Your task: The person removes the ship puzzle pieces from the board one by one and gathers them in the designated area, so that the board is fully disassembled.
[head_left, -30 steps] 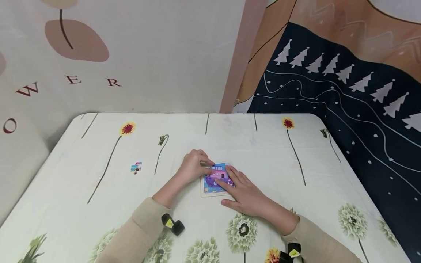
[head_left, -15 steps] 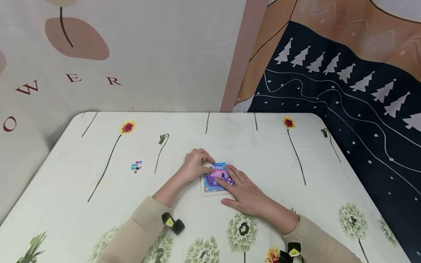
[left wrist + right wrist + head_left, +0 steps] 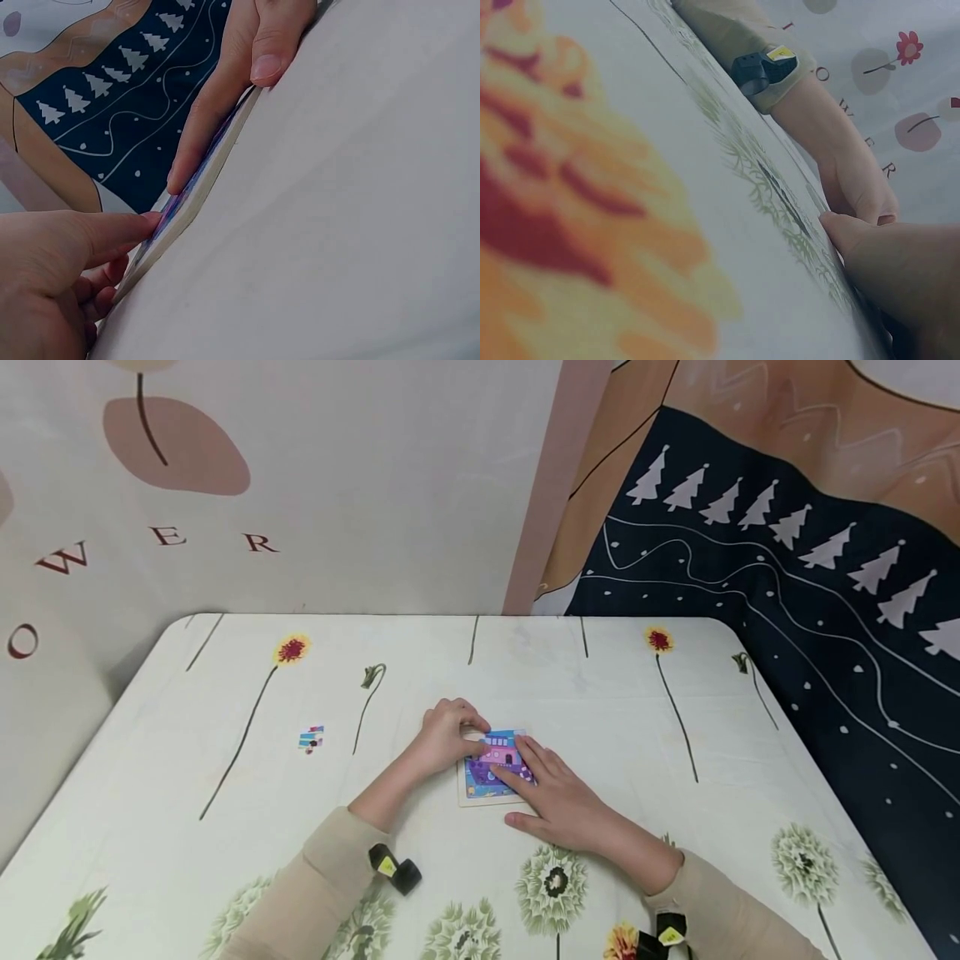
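A small flat puzzle board [image 3: 491,781] with a pale rim and a colourful picture in blue, pink and purple lies on the table. My left hand [image 3: 442,739] grips its upper left part, with the thumb on the picture and the index finger at the top edge. In the left wrist view the left thumb [image 3: 120,231] rests on the board's face, other fingers curled by its edge. Whether a loose piece is under them is hidden. My right hand [image 3: 562,802] lies with straight, spread fingers over the board's right side, its thumb on the tablecloth.
Several small colourful pieces [image 3: 311,740] lie in a cluster left of the board. The flower-printed tablecloth [image 3: 600,718] runs back to a printed wall curtain [image 3: 375,485]. Each forearm wears a black wrist camera [image 3: 395,870] by its beige sleeve.
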{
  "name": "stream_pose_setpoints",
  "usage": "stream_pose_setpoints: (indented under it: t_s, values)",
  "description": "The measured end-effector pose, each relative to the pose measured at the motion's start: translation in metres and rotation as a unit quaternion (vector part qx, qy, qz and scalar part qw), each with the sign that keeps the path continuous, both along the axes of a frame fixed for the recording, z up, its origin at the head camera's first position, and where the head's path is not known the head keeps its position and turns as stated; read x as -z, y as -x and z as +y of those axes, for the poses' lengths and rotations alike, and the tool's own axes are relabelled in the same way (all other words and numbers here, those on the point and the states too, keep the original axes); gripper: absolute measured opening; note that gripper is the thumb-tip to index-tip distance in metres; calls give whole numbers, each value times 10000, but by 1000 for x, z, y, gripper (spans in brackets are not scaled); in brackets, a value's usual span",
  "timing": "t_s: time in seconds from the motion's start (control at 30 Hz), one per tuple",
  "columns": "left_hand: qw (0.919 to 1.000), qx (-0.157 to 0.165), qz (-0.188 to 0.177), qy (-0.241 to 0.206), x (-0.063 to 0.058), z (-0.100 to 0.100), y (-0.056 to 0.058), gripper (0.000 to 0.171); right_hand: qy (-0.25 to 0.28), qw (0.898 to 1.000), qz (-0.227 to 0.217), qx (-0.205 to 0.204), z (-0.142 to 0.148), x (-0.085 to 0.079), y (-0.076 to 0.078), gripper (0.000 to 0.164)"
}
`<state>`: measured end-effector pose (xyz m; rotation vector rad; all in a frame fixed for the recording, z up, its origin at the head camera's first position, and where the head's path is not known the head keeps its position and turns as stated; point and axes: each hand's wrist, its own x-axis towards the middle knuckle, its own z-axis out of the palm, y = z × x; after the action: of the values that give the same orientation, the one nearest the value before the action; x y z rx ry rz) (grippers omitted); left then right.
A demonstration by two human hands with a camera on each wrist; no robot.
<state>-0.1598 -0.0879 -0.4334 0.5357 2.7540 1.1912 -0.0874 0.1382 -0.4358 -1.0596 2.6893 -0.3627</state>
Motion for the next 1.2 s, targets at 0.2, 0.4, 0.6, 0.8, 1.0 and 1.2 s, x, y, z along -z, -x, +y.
stream_pose_setpoints:
  t_s: [0.2,0.4,0.6,0.8,1.0,1.2]
  values:
    - [10000,60,31,-63,0,1,1,18,-1,10000,-10,-2,1,1,0,67]
    - [9999,91,116,-63,0,1,0,29,-59,10000,56,-15,1,3,1,67]
    - [9993,121,354,4,2,1,-1,24,-41,10000,84,-32,1,4,1,68]
    - [9997,106,239,23,1,2,-1,23,24,9999,131,-48,2,4,1,68]
    - [9999,70,75,139,-1,4,-1,23,128,9997,207,-89,2,4,1,67]
    - [10000,16,69,53,0,5,-1,22,138,9997,197,-79,2,4,0,67]
